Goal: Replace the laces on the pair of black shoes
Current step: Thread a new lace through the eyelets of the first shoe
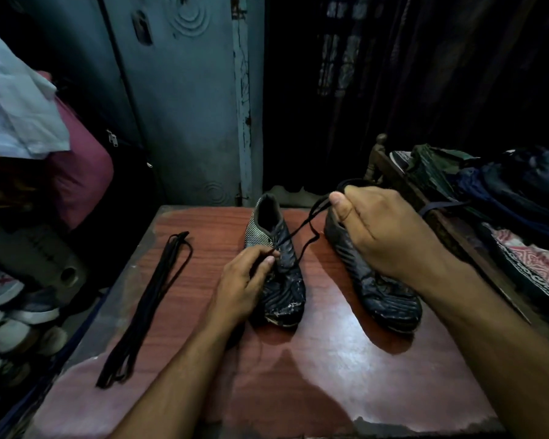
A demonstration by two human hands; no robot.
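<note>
The left hand (pixel 244 280) pins the left shoe (pixel 274 264); the right hand (pixel 371 226) fingers pinch its lace (pixel 301 229). Pull steadily, keeping the shoe braced on the surface (pixel 330 359).

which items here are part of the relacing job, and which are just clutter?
In the job:
left shoe
right shoe
lace pinched by right hand and left hand
spare laces on table

Lying about:
stacked sneakers
pink bag
white cloth
piled clothes
</note>
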